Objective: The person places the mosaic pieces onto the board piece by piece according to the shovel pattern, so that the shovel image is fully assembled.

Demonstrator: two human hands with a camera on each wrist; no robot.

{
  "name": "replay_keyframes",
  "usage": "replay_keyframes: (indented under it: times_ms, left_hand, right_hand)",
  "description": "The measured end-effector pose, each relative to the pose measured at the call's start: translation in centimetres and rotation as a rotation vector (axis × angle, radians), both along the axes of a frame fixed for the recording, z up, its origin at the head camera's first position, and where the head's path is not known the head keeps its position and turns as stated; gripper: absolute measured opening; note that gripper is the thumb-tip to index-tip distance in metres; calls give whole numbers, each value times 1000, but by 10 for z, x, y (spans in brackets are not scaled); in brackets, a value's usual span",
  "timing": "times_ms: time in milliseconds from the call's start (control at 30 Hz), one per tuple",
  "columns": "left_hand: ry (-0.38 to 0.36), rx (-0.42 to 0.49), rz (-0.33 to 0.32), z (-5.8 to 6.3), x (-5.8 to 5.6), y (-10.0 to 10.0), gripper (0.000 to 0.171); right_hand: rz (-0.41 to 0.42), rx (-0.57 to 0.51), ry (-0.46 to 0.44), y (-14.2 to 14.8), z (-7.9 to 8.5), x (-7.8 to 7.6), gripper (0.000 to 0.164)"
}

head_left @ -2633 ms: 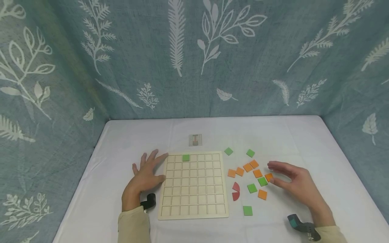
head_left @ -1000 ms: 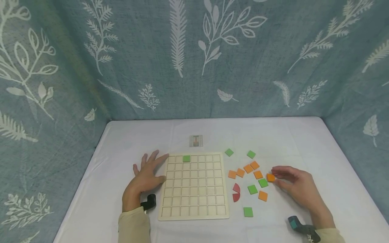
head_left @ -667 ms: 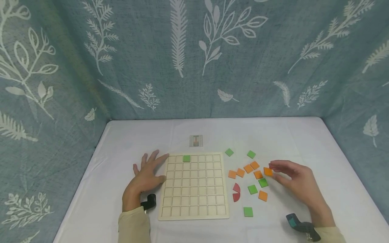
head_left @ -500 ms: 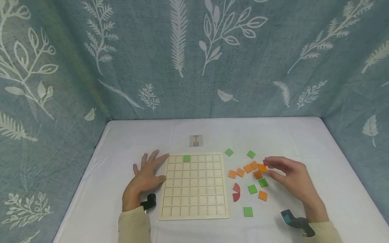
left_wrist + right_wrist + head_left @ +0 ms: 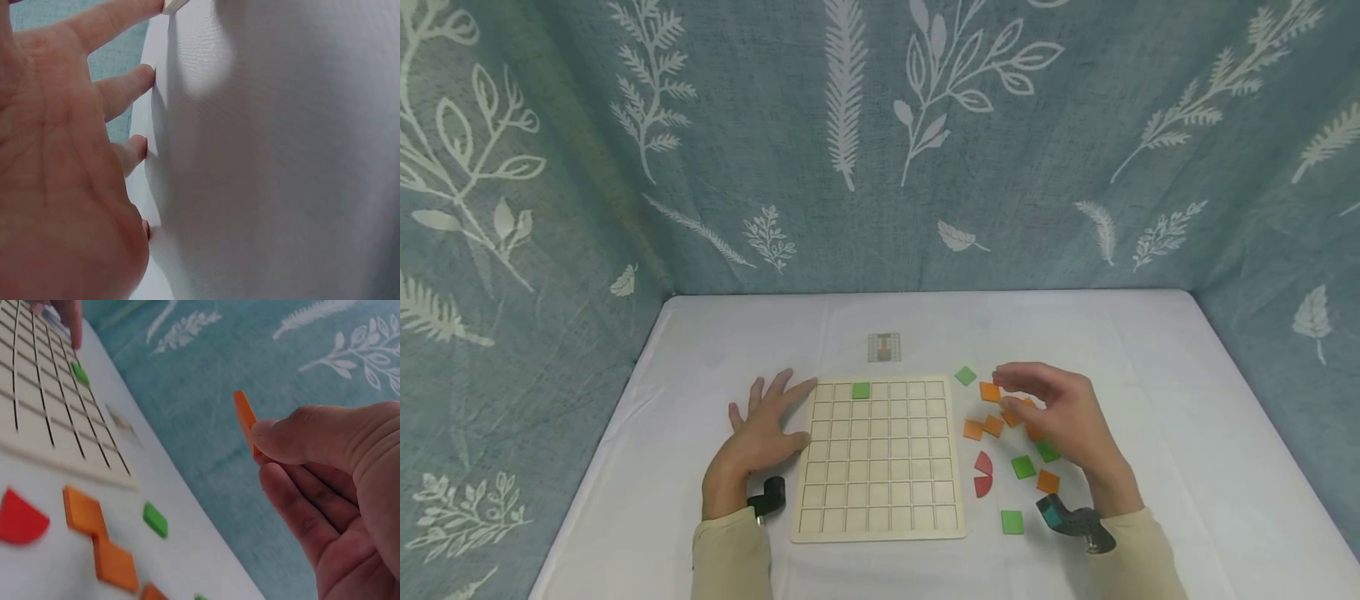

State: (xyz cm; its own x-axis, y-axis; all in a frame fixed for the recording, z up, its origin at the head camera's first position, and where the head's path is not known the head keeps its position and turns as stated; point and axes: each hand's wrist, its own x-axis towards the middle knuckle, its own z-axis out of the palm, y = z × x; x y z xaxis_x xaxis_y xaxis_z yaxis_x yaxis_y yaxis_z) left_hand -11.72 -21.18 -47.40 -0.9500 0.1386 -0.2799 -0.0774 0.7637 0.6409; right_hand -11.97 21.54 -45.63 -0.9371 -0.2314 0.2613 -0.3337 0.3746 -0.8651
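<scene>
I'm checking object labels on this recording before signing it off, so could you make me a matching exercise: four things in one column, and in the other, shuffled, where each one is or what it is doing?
Column one
1. red pieces
2. left hand
3. printed card
4. right hand

Column two
A. lying beyond the far edge of the board
B. pinching an orange tile
C. touching the board's left edge
D. lying to the right of the board

Right pairs: 1-D, 2-C, 3-A, 4-B
</scene>
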Motion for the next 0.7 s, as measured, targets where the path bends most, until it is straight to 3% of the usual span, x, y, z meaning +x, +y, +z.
replay_keyframes:
  times_ms: [500,700]
  left_hand:
    - [9,18,0,1,0,0,89]
    - [5,13,-4,1,-1,1,89]
  right_hand:
    - [80,-103,-13,-60,8,-24,37]
    - [101,-99,7,-81,3,-31,34]
